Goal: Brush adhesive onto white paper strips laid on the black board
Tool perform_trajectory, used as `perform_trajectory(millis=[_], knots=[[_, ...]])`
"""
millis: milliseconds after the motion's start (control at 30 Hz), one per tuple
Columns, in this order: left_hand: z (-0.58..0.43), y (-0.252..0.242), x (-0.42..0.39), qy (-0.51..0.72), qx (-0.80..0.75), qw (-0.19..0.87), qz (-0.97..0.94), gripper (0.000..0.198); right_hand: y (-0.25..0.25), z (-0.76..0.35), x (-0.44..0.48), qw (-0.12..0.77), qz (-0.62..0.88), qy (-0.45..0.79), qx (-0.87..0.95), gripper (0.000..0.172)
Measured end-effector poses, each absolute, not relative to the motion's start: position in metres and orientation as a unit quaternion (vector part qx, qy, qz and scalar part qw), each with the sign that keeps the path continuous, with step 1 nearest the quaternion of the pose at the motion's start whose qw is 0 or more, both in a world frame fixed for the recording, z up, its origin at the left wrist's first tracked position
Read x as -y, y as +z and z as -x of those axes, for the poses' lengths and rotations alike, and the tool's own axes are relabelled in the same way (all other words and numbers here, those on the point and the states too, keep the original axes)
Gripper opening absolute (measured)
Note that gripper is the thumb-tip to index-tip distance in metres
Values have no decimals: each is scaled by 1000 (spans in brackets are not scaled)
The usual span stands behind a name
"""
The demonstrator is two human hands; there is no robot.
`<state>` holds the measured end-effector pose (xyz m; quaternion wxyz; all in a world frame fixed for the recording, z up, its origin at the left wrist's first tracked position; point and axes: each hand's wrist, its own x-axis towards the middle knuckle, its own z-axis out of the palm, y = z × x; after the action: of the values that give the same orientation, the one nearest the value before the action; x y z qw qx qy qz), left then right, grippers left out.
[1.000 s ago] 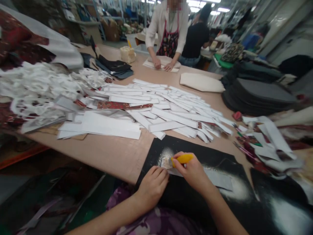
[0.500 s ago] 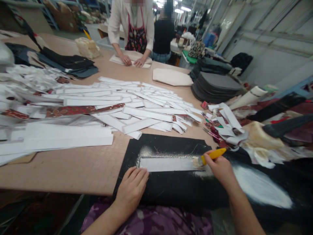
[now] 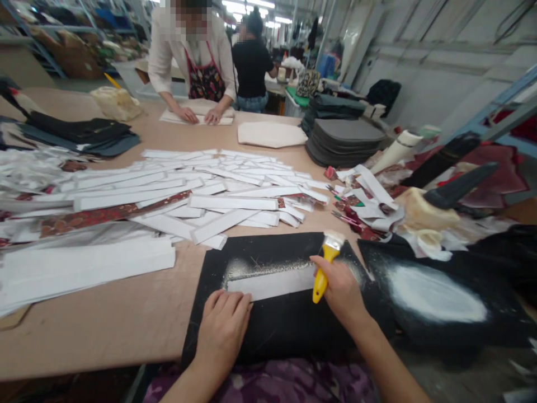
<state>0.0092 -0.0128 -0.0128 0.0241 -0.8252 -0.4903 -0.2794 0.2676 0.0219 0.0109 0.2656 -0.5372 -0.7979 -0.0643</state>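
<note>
My right hand (image 3: 342, 288) is closed around the yellow handle of a flat paintbrush (image 3: 326, 268), whose pale bristles point up and away from me. Its fingers are at the right end of a white strip (image 3: 272, 284), and they hide that end. My left hand (image 3: 224, 324) has its fingers together and bent down onto the strip's near left corner; the thumb is hidden. Beneath the strip lies a black sheet (image 3: 268, 324), with a pale, speckled smear along the strip's far edge.
Many white strips (image 3: 235, 201) are heaped beyond the sheet. To the right are a white-smeared black surface (image 3: 436, 291), scissors, scraps and a whitish container (image 3: 428, 207). Dark stacked pieces (image 3: 346, 140) stand farther back. Across the table (image 3: 104, 313) a co-worker (image 3: 197, 67) handles cream fabric.
The brush has left the strip's right end and turned bristles-up in my right hand. That hand has moved left onto the strip, which now slants slightly. My left hand stays at its left end.
</note>
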Motion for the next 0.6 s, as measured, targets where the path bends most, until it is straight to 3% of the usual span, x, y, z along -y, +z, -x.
perform_trajectory(millis=[233, 400, 600], knots=[[-98, -3, -16, -197, 464, -4, 864, 18, -37, -293, -13, 266, 568, -150, 765, 19], [-119, -15, -21, -173, 483, 52, 857, 5, -36, -290, -12, 242, 583, -139, 763, 22], [-97, -17, -33, -220, 477, 24, 850, 15, -35, -291, -11, 246, 597, -127, 753, 24]])
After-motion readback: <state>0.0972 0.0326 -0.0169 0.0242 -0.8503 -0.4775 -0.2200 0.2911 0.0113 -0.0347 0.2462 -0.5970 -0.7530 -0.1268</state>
